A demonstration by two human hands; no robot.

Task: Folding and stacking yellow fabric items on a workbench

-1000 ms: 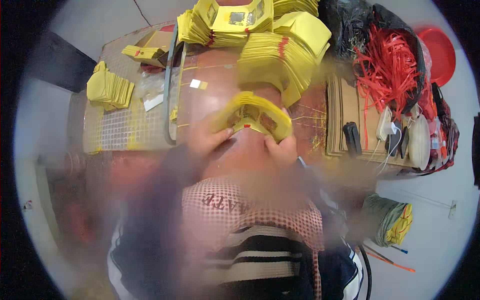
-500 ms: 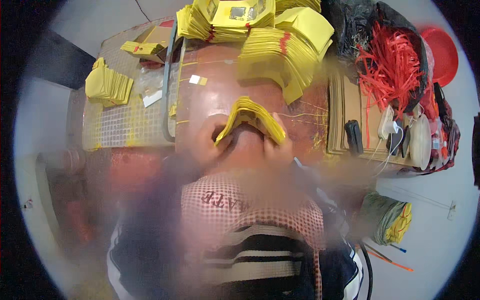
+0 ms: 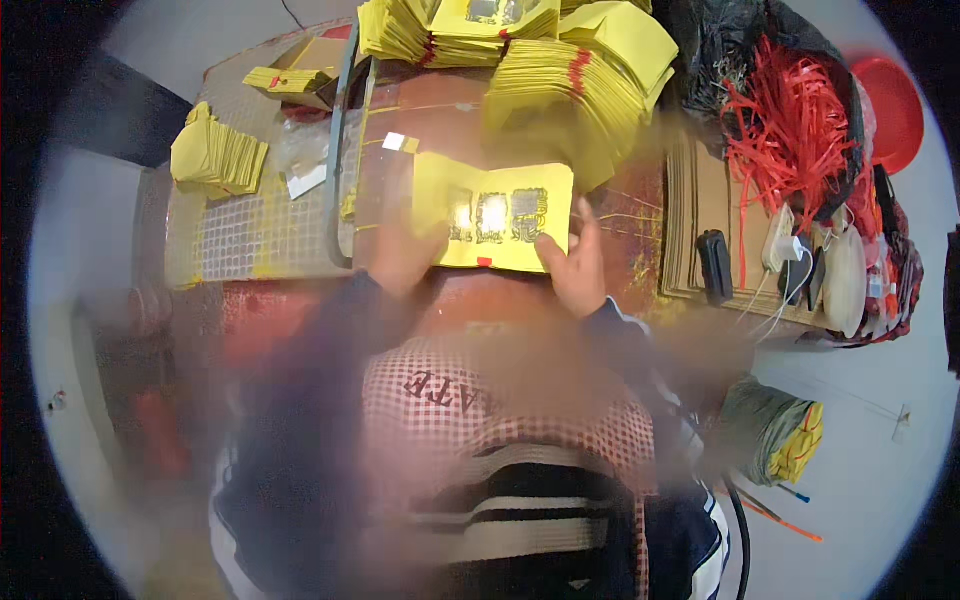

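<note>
Up close: both hands press a yellow paper sheet (image 3: 495, 217) flat on the tabletop (image 3: 640, 230), just below the yellow paper stacks (image 3: 560, 80). L hand (image 3: 405, 255) holds its left edge, grip blurred, can't tell; R hand (image 3: 575, 270) fingers spread, thumb pinning lower right corner.

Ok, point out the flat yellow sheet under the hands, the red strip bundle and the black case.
yellow sheet (image 3: 495, 215), head view, on its printed middle.
red strip bundle (image 3: 790, 130), head view, on the tangle's centre.
black case (image 3: 714, 262), head view, on its top face.
</note>
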